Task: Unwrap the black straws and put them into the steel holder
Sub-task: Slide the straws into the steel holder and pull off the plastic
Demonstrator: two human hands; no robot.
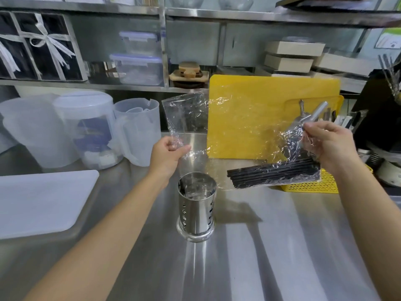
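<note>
A bundle of black straws [273, 173] hangs level above the counter, still lying in a sheet of clear plastic wrap [234, 124] stretched wide between both hands. My left hand [168, 152] pinches the wrap's left edge, above and just behind the steel holder [196, 205]. My right hand [332, 144] grips the crumpled right end of the wrap, just above the straws' right ends. The perforated steel holder stands upright on the steel counter [271, 246], below the left part of the wrap. I see no straws in it.
A yellow cutting board [271, 90] leans upright behind the wrap. A yellow basket [314, 184] sits under the straws at right. Clear plastic jugs [91, 127] stand at back left, a white tray [43, 198] lies at left. Shelves with containers run along the back.
</note>
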